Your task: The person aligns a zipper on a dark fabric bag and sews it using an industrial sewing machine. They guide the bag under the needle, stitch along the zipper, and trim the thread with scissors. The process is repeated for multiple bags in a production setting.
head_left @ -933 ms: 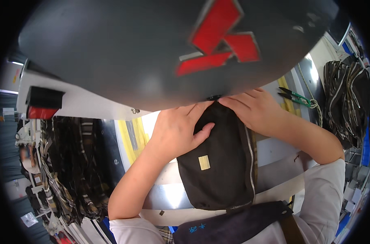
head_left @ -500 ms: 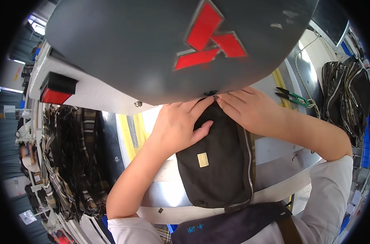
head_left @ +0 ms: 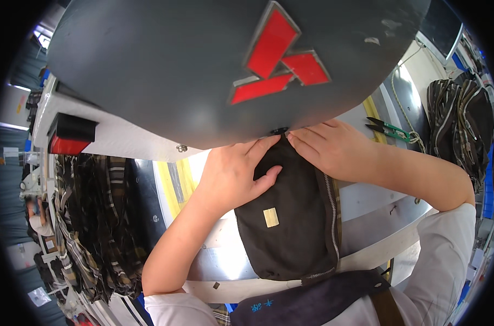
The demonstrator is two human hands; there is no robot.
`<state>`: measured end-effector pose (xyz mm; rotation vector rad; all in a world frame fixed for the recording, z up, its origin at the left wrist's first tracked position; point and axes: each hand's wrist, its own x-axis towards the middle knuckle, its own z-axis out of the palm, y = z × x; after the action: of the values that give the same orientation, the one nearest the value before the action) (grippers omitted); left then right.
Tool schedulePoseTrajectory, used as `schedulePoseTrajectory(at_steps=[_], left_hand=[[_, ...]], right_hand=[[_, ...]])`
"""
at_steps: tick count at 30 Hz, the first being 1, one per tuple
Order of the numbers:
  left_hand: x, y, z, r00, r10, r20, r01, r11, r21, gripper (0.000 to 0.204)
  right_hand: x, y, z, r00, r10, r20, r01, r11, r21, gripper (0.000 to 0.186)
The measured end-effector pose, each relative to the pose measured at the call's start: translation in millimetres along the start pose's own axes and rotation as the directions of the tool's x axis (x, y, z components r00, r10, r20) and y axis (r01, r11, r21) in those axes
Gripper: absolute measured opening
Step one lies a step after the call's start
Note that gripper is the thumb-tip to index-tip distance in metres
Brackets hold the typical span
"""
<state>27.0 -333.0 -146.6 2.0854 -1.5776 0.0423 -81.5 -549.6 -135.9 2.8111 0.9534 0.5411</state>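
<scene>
A dark brown fabric piece (head_left: 290, 228) lies on the sewing machine's bed, with a metal zipper (head_left: 332, 228) along its right edge and lower corner. A small pale yellow patch (head_left: 271, 218) sits on it. My left hand (head_left: 233, 173) rests on the fabric's upper left, fingers stretched forward and thumb apart, with some fingertips hidden beneath the machine head. From the right, my right hand (head_left: 331, 149) lies on the fabric's upper edge, fingers extended side by side, its thumb hidden. Both hands' fingertips are close together just below the grey sewing machine head (head_left: 203, 70), which hides the needle area.
Green-handled thread snips (head_left: 388, 130) lie right of my right hand, beside a cord (head_left: 401, 100). Dark zippered pieces (head_left: 457, 127) are piled at far right. Striped and dark cloth (head_left: 103, 217) hangs in a heap at left. Yellow tape strips (head_left: 173, 187) mark the bed.
The view has shifted slightly, so the machine head appears a little lower and larger. Both hands and the fabric stay in nearly the same place.
</scene>
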Motion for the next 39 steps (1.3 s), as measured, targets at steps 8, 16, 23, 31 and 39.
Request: schedulePoseTrajectory(at_steps=[8,16,23,31,39], left_hand=[[0.5,0.7,-1.4,1.0,-0.004,0.007,0.004,1.0,0.007,0.046],[5.2,-2.8,-4.8,1.0,0.009,0.004,-0.009,0.999,0.041,0.046],[1.8,-1.4,-1.8,1.0,0.015,-0.005,-0.015,1.0,0.018,0.047],[7.0,-9.2,-1.8,0.992,-0.121,0.029,0.12,0.992,0.03,0.044],[4.6,-9.6,0.3,0.996,-0.085,0.002,0.085,0.996,0.024,0.043]], right_hand=[[0.4,0.5,1.8,1.0,-0.008,-0.008,0.008,1.0,-0.012,0.03],[2.4,6.2,3.7,1.0,-0.012,-0.012,0.011,0.999,-0.037,0.03],[0.0,3.1,3.7,1.0,-0.018,-0.015,0.018,1.0,-0.018,0.03],[5.6,16.1,8.9,1.0,-0.014,-0.02,0.012,0.996,-0.089,0.03],[6.5,16.0,10.8,0.994,-0.024,-0.105,0.022,0.999,-0.027,0.029]])
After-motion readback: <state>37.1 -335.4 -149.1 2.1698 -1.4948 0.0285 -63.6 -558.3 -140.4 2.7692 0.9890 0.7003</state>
